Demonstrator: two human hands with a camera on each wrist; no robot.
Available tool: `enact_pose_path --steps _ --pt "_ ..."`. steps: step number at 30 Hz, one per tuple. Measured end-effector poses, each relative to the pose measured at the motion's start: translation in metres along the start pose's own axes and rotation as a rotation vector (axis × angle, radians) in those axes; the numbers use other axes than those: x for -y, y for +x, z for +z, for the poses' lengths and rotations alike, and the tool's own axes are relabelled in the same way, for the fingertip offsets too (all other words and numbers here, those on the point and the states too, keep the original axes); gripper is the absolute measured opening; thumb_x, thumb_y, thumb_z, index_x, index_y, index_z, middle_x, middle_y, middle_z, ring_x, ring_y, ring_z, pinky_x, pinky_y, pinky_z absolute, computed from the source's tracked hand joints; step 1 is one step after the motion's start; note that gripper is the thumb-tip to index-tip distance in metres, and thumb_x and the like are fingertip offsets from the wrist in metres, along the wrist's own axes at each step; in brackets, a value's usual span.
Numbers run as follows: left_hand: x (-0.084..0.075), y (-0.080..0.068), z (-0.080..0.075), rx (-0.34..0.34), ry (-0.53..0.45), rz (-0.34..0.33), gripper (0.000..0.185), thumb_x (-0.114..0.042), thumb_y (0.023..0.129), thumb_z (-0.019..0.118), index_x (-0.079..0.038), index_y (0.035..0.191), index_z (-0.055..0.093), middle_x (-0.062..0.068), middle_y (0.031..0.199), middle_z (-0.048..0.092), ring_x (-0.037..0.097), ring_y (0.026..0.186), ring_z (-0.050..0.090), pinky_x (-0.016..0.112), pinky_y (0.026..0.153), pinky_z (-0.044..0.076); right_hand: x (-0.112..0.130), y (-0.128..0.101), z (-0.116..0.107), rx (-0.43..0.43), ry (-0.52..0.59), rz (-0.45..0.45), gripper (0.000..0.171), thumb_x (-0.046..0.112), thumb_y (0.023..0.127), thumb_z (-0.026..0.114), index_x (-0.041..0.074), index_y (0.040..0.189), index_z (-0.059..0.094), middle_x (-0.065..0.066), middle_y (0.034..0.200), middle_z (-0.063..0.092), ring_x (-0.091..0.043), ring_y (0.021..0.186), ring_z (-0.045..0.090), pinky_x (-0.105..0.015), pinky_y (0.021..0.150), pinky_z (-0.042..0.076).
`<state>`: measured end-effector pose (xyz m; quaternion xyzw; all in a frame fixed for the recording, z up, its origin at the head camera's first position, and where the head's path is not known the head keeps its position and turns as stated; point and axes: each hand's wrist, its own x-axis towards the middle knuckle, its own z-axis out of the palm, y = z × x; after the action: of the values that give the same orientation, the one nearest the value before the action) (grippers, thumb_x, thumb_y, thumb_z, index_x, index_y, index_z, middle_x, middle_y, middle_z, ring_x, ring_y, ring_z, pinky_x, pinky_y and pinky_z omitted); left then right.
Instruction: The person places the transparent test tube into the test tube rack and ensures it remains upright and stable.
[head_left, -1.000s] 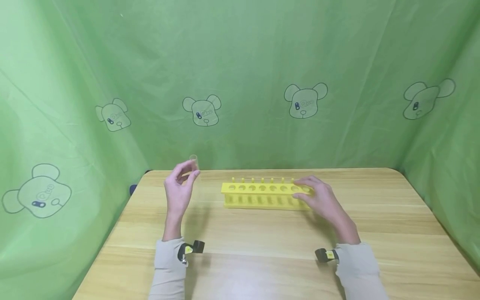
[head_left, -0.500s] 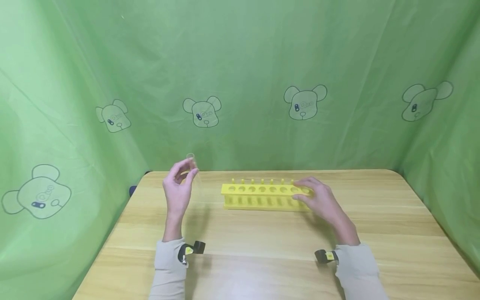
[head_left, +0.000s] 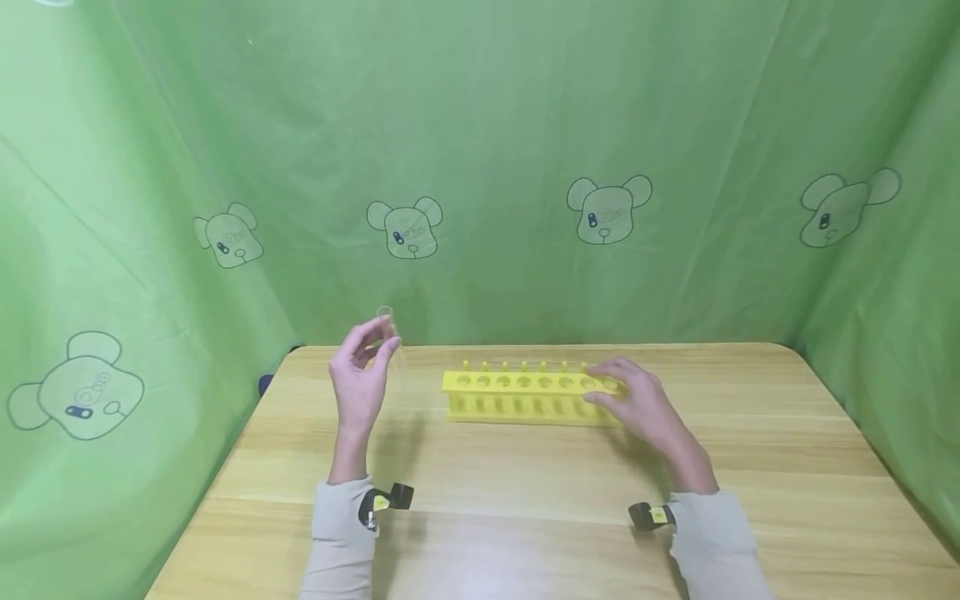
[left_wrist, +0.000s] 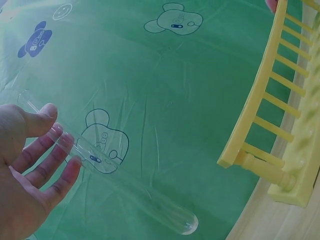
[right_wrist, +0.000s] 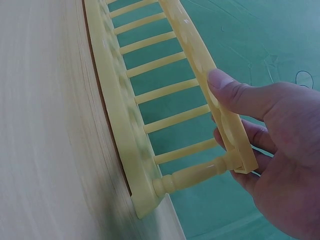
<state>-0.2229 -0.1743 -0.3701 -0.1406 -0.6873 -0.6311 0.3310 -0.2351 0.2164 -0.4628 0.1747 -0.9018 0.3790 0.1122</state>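
My left hand (head_left: 358, 383) pinches a clear, see-through test tube (left_wrist: 155, 202) near its open top, between thumb and fingertips. In the left wrist view the tube slants down to the right, its rounded bottom hanging free. To the right of it stands a yellow test tube rack (head_left: 517, 383) with a row of round holes and a line of pegs behind them. My right hand (head_left: 647, 408) grips the rack's right end, thumb on the front edge of the top bar (right_wrist: 227, 120) and fingers behind. No tube shows in the rack's visible holes.
Under the rack is a light wooden table (head_left: 480, 492). Green curtains (head_left: 495, 125) printed with bear heads hang behind it and along both sides. A wrist camera (head_left: 401, 497) sits at the left cuff and another camera (head_left: 642, 516) at the right.
My left hand with the test tube shifts slightly left, then back right. My right hand keeps its hold on the rack, which stays in place. The head view tips up a little.
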Motion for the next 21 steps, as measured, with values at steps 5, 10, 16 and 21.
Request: enact_pose_path --steps 5,10,16,21 --pt "0.011 0.002 0.001 -0.002 0.009 -0.001 0.032 0.015 0.088 0.071 0.013 0.119 0.066 0.030 0.109 0.068 0.034 0.100 0.068 0.032 0.089 0.061 0.001 0.000 0.000 0.000 0.007 0.005 0.044 0.012 0.087 0.083 0.000 0.127 0.068 -0.019 0.128 0.064 -0.042 0.121 0.059 -0.061 0.108 0.046" --pt "0.022 0.003 0.002 -0.001 -0.001 -0.019 0.033 0.011 0.088 0.072 0.007 0.121 0.068 0.024 0.111 0.070 0.025 0.101 0.068 0.041 0.091 0.060 0.002 0.000 0.000 0.002 0.007 0.006 0.044 0.012 0.087 0.082 0.000 0.127 0.068 -0.019 0.128 0.064 -0.042 0.120 0.059 -0.061 0.107 0.046" --pt "0.021 0.004 0.005 0.004 -0.028 -0.006 0.032 0.004 0.089 0.076 0.002 0.120 0.070 0.019 0.109 0.071 0.023 0.101 0.068 0.035 0.091 0.060 0.002 0.000 0.000 -0.001 0.010 0.015 0.044 0.013 0.087 0.083 0.000 0.127 0.068 -0.019 0.129 0.064 -0.042 0.121 0.059 -0.061 0.108 0.045" --pt "0.020 0.004 0.010 0.008 -0.039 -0.002 0.032 0.003 0.089 0.076 0.001 0.120 0.070 0.019 0.109 0.071 0.023 0.100 0.069 0.033 0.090 0.060 0.003 -0.001 -0.001 -0.010 0.009 0.006 0.044 0.011 0.086 0.083 -0.001 0.126 0.069 -0.019 0.128 0.065 -0.042 0.119 0.060 -0.061 0.107 0.046"
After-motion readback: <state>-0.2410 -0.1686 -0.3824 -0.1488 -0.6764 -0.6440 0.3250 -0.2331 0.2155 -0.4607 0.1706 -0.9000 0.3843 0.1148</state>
